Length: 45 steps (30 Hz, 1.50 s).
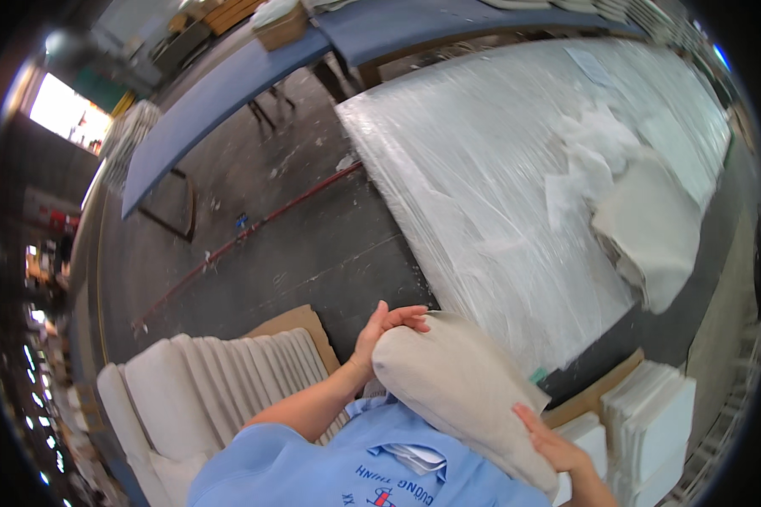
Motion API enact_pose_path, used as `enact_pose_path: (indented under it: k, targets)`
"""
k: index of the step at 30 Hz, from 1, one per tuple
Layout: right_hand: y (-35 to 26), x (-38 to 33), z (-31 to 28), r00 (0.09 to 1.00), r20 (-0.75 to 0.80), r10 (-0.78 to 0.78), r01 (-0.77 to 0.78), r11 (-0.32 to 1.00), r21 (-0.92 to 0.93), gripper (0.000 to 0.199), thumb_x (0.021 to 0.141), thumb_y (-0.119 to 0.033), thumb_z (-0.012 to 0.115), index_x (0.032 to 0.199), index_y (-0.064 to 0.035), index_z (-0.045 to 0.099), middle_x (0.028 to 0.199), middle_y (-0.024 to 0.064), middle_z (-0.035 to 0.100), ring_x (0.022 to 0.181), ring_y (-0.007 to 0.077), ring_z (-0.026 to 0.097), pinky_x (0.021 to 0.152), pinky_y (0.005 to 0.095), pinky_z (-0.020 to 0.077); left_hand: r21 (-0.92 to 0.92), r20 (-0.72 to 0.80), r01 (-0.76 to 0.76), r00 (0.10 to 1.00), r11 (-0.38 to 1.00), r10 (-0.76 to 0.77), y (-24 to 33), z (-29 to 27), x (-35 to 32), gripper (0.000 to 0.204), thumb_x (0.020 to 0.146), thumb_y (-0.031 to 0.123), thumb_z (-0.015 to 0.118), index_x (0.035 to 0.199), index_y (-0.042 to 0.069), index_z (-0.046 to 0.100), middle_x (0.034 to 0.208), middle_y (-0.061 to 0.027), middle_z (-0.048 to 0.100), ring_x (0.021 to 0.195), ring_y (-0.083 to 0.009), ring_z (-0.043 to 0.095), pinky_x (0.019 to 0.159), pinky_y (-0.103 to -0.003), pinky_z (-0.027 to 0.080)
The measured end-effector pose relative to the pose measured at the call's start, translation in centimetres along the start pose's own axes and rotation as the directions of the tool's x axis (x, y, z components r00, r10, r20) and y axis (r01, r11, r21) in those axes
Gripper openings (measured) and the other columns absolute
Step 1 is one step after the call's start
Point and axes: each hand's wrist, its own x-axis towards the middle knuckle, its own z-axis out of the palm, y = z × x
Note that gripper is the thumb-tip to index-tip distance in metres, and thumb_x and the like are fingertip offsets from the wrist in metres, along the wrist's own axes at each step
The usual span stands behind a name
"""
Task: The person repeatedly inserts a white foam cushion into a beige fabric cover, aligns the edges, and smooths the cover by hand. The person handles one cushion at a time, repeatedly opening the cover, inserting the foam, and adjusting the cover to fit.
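Beige cushion (pixel 469 393) between both hands

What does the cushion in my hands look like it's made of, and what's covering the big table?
The cushion looks like beige woven fabric, matte, over a soft filling: it bulges roundly and dents under the left hand and right hand. The table cover looks like thin clear plastic film, glossy and wrinkled, with streaky light glare; what lies beneath it is unclear.
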Motion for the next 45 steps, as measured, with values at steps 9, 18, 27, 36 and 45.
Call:
enact_pose_path:
  k: [9,18,27,36,45]
  targets:
    - [-4.4,12.9,-0.8,0.970,0.197,-0.140,0.157,0.985,-0.073,0.084,0.105,-0.059,0.024,0.159,0.0038,0.008,0.167,0.0199,0.010,0.156,0.0294,0.007,0.124,0.0398,0.0076,-0.162,-0.276,-0.513,0.843,0.843,0.461,-3.7,3.2,2.0,0.072,0.106,0.058,0.029,0.160,0.011,0.021,0.150,-0.0140,0.046,0.137,-0.0232,0.044,0.117,-0.042,0.032]
    - [-9.1,24.3,0.9,0.934,0.239,-0.265,0.263,0.964,0.040,0.092,0.101,-0.062,0.027,0.159,0.0035,0.000,0.166,0.0279,0.001,0.155,0.0366,0.004,0.124,0.0457,0.0022,-0.009,-0.460,-0.616,0.702,0.788,0.544,-4.4,4.5,2.1,0.082,0.103,0.060,0.033,0.162,0.010,0.007,0.165,-0.0169,0.018,0.152,-0.0305,0.018,0.124,-0.042,0.010]
    - [-11.3,30.5,2.3,0.982,0.047,-0.180,0.171,0.973,0.153,0.110,0.091,-0.079,0.037,0.160,-0.0105,-0.015,0.168,0.0198,-0.002,0.155,0.0356,0.005,0.122,0.0506,0.0043,0.177,-0.345,-0.534,0.753,0.827,0.560,-3.5,2.8,2.3,0.080,0.106,0.052,0.031,0.160,0.001,0.001,0.167,-0.0158,0.006,0.155,-0.0296,0.008,0.125,-0.042,0.005]
    - [-7.7,24.7,-0.1,0.957,-0.132,0.260,-0.218,0.938,0.268,0.112,0.087,-0.084,0.039,0.162,-0.0136,-0.005,0.167,0.0186,0.015,0.154,0.0339,0.016,0.122,0.0505,0.0102,-0.401,-0.345,0.244,0.853,0.883,-0.392,-7.4,-2.2,0.1,0.080,0.105,0.054,0.038,0.161,0.008,0.004,0.165,-0.0187,0.018,0.148,-0.0363,0.028,0.121,-0.044,0.021]
    - [-5.8,15.4,-3.0,0.883,0.167,0.438,-0.461,0.877,0.136,0.095,0.099,-0.069,0.031,0.160,0.0014,0.013,0.167,0.0176,0.017,0.154,0.0282,0.014,0.123,0.0391,0.0093,-0.494,-0.040,0.532,0.776,0.687,-0.629,-6.7,-1.4,1.5,0.085,0.102,0.060,0.045,0.163,0.018,0.003,0.161,-0.0160,0.029,0.134,-0.0361,0.048,0.112,-0.051,0.037]
